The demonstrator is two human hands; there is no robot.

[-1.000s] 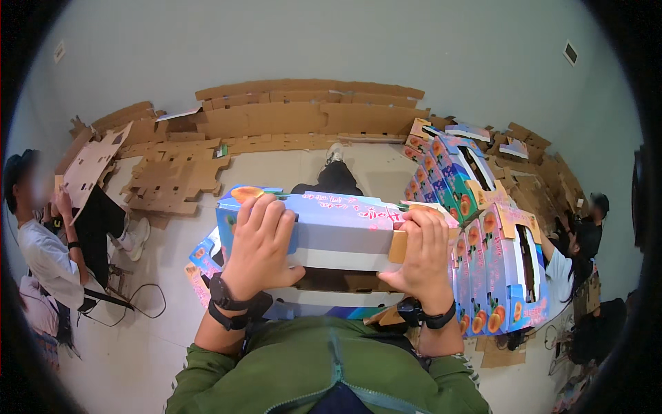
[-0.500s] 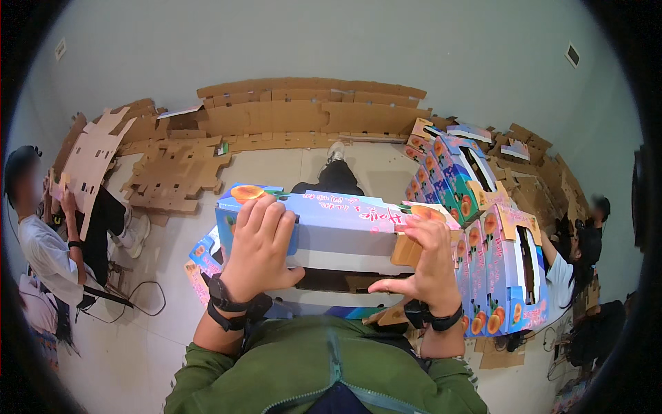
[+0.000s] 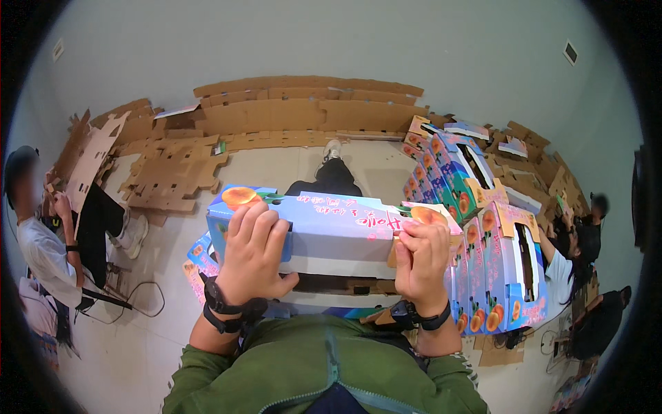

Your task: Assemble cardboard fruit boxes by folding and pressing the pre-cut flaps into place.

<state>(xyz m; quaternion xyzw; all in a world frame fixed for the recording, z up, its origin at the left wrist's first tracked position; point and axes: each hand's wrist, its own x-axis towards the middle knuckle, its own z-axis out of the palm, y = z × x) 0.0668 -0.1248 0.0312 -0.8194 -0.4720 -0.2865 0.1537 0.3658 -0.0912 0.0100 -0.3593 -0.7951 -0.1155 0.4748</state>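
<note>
In front of my body is a blue and white cardboard fruit box [image 3: 338,231] with pink lettering, peach pictures and a long dark opening on the side towards me. My left hand [image 3: 249,257] grips its left end, fingers over the upper edge and thumb beside the opening. At the right corner, my right hand [image 3: 424,265] is closed, thumb and fingers pinched on the box edge by a brown cardboard flap. The fingers partly hide that flap. Both wrists carry black bands.
Matching boxes [image 3: 500,269] stand close on my right, more [image 3: 452,169] behind them. Flattened cardboard [image 3: 172,169] lies ahead on the left; brown sheets [image 3: 276,114] lean along the wall. A person [image 3: 48,241] on the left holds a sheet; people [image 3: 586,241] sit at right.
My right hand has gone from spread fingers and thumb to a closed pinch at the box's right corner. The box and my left hand have shifted slightly left.
</note>
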